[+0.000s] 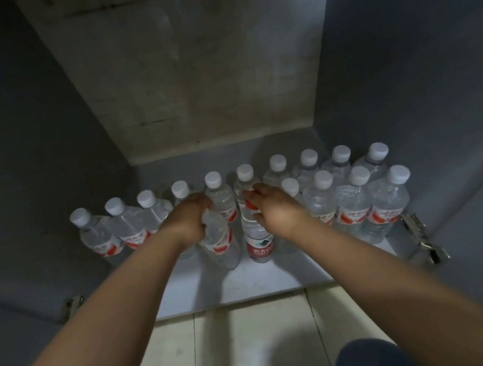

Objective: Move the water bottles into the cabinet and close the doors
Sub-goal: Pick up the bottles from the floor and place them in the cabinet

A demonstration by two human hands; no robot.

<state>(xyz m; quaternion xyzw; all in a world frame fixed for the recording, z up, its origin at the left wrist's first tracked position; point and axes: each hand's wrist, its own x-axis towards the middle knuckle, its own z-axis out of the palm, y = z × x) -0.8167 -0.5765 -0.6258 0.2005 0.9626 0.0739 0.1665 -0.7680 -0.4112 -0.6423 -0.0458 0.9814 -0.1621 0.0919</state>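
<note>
Several clear water bottles with white caps and red-and-white labels stand in rows on the cabinet floor (292, 274). My left hand (190, 220) grips the top of a water bottle (222, 246) that tilts slightly in the front middle. My right hand (271, 206) grips the top of another bottle (258, 242), upright, with a red label. Both caps are hidden under my hands. A back row of bottles (308, 161) runs across the cabinet, and a second row (356, 198) fills the right front.
The cabinet is open, with grey side walls and a pale back panel (190, 82). Metal hinges sit at the left (73, 303) and right (419, 236) front corners. Pale floor tiles (254, 334) lie in front of the cabinet, and my knees (365, 360) show at the bottom.
</note>
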